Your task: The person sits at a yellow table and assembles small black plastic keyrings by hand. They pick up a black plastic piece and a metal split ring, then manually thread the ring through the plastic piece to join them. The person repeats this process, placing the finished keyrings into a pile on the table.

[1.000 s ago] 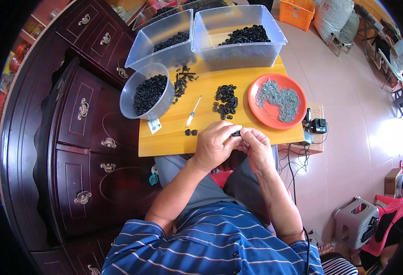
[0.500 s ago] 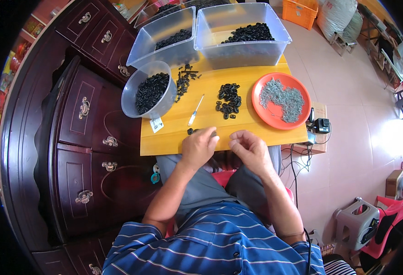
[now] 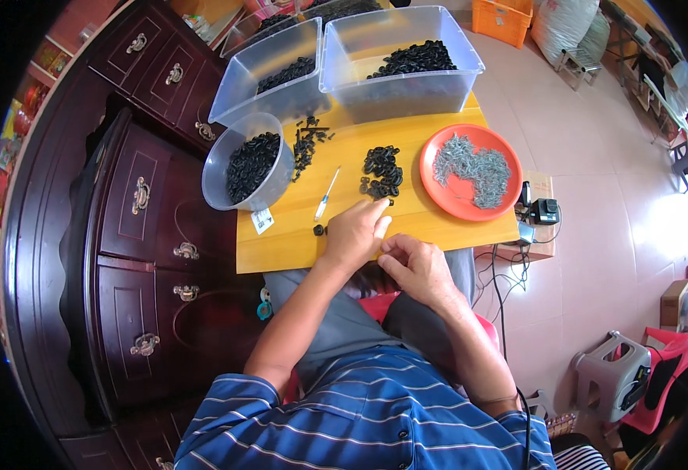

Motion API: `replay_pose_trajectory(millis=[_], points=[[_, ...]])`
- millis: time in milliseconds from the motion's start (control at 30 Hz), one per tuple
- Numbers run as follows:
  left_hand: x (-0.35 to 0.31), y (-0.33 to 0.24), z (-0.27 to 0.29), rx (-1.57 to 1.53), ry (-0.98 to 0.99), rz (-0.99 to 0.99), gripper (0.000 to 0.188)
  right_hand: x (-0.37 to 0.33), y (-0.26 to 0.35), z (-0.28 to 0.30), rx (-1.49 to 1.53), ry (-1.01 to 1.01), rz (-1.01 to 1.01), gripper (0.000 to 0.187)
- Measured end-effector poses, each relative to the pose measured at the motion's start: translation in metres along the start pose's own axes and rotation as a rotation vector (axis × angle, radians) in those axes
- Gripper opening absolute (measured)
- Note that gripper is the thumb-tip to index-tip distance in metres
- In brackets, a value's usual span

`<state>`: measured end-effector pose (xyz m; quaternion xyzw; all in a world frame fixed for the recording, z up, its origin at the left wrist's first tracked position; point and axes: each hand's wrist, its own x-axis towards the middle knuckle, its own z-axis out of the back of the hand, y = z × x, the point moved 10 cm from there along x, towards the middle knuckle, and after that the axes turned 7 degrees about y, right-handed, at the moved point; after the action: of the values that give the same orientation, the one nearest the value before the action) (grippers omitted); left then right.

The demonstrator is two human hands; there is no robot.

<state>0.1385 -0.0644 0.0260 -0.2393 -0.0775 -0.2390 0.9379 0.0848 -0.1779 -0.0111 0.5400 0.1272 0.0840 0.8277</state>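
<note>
My left hand [image 3: 357,233] reaches over the table's near part. Its index finger stretches out to a small black part [image 3: 391,202] at the near end of a loose pile of black oval plastic parts [image 3: 383,166]; the thumb stands apart. Just right of it, at the front edge, my right hand [image 3: 420,270] is closed, thumb and fingertips pinched together; whatever lies between them is too small to make out. Left of my left hand are a couple of loose black parts [image 3: 319,230] and a screwdriver [image 3: 320,209] with a clear handle.
A red plate [image 3: 430,192] of small silvery screws or pins stands at the right of the yellow table [image 3: 281,251]. A round clear tub [image 3: 217,188] and two clear bins [image 3: 399,100] [image 3: 234,110] hold black parts. Dark wooden drawers [image 3: 140,313] flank the left side.
My left hand has moved forward and right, from the table's front edge to the near end of the black pile. My right hand has shifted slightly nearer and stays pinched.
</note>
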Motion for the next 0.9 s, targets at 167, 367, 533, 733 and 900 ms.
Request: replay_pose_trajectory(millis=[167, 367, 533, 733, 900], points=[[0.012, 0.006, -0.019, 0.033, 0.055, 0.041, 0.028, -0.001, 0.0, 0.004, -0.06, -0.063, 0.064, 0.02], [0.027, 0.006, -0.022, 0.021, 0.069, 0.026, 0.017, 0.0, -0.004, 0.002, 0.022, 0.002, -0.017, 0.026], [0.035, 0.008, -0.024, 0.045, 0.058, -0.009, 0.012, -0.001, 0.003, 0.012, 0.049, -0.075, 0.031, 0.023], [0.023, 0.006, -0.007, -0.927, -0.01, 0.17, 0.006, 0.003, -0.02, 0.023, 0.712, -0.24, 0.038, 0.02], [0.016, -0.03, -0.005, -1.069, -0.019, 0.035, 0.006, 0.002, -0.018, 0.022, 1.215, -0.176, -0.003, 0.02]])
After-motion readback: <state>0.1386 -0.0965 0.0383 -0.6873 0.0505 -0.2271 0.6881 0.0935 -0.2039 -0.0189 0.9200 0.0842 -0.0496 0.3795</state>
